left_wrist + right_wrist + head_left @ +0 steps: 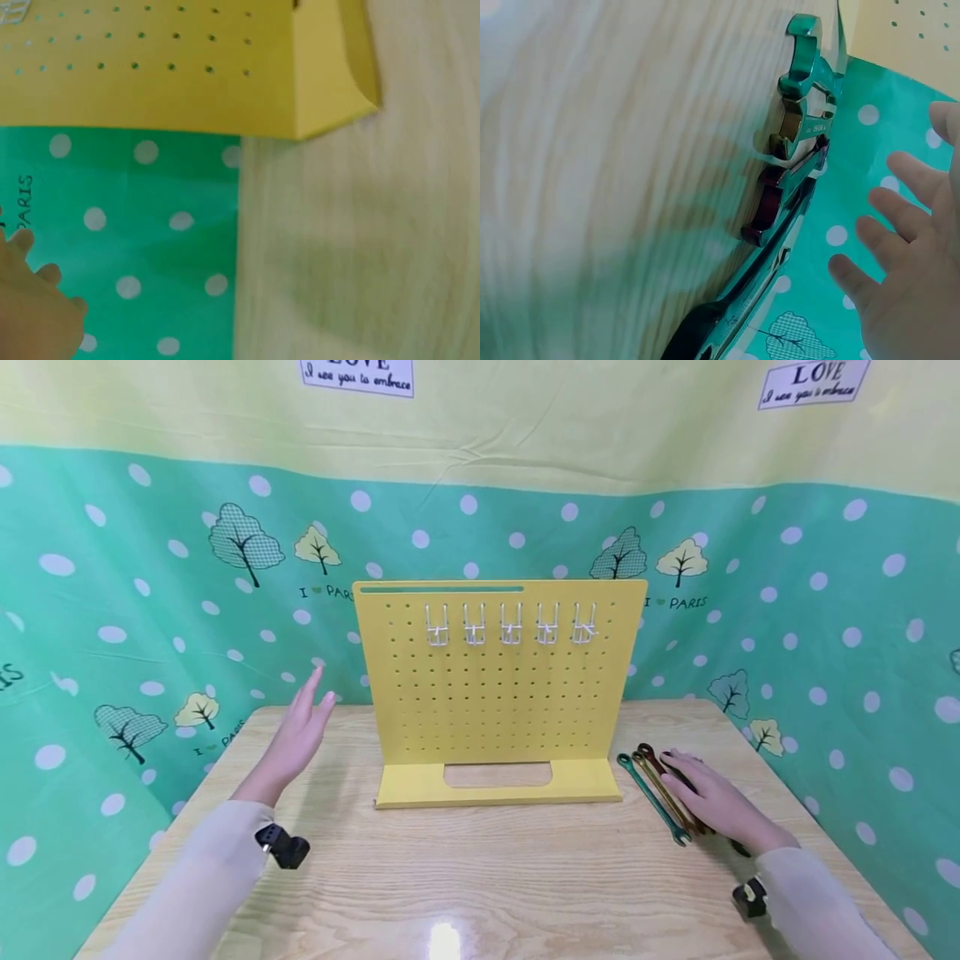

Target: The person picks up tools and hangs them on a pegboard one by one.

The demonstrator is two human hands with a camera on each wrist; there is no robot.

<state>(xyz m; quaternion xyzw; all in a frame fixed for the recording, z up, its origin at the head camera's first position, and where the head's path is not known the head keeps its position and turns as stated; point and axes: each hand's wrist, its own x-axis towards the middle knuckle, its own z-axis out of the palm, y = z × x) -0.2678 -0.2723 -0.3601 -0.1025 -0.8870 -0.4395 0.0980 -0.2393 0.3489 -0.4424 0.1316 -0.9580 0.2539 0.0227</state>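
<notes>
Fingers spread, my right hand [705,793] hovers over a row of combination wrenches at the right of the table. The row has a green wrench [654,797], a gold wrench [663,789] and a dark red wrench [649,755]. A black wrench [697,322] lies beside them in the right wrist view, and the hand hides part of it from the head camera. My left hand [296,735] is raised with straight fingers, holding nothing. It is left of a yellow pegboard [495,710], apart from it.
Several white wire hooks [511,625] hang in a row near the pegboard's top. The board stands on its yellow base [420,789] on a wooden table [480,868]. A green and cream dotted curtain [825,635] encloses the table's back and sides.
</notes>
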